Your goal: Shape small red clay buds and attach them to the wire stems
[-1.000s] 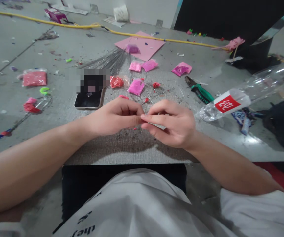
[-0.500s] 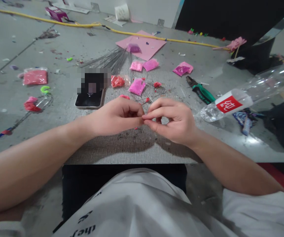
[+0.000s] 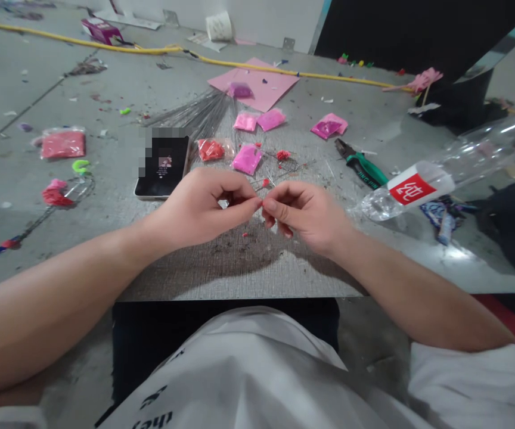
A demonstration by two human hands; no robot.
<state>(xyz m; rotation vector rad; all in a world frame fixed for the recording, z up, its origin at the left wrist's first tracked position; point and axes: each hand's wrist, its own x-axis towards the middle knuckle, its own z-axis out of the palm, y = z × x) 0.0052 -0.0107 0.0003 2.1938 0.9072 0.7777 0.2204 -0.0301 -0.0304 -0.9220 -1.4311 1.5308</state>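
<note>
My left hand (image 3: 201, 205) and my right hand (image 3: 304, 211) meet fingertip to fingertip low over a grey board (image 3: 239, 268). Both are pinched closed on something tiny and red between thumb and forefinger; I cannot make it out. Just beyond my fingers lie thin wires with red beads (image 3: 266, 180) on the board. A small bag of red beads (image 3: 211, 149) and a pink bag (image 3: 247, 158) lie behind them.
A phone (image 3: 163, 168) lies left of my hands, a bundle of wires (image 3: 195, 113) behind it. Green-handled pliers (image 3: 362, 167) and a clear plastic bottle (image 3: 445, 173) are at the right. More pink bags (image 3: 329, 125), a pink sheet (image 3: 257, 83) and a yellow cable (image 3: 105, 43) lie farther back.
Both hands have shifted slightly away from me and turned; the right hand's fingers have curled in tighter. The pinch between the fingertips is kept.
</note>
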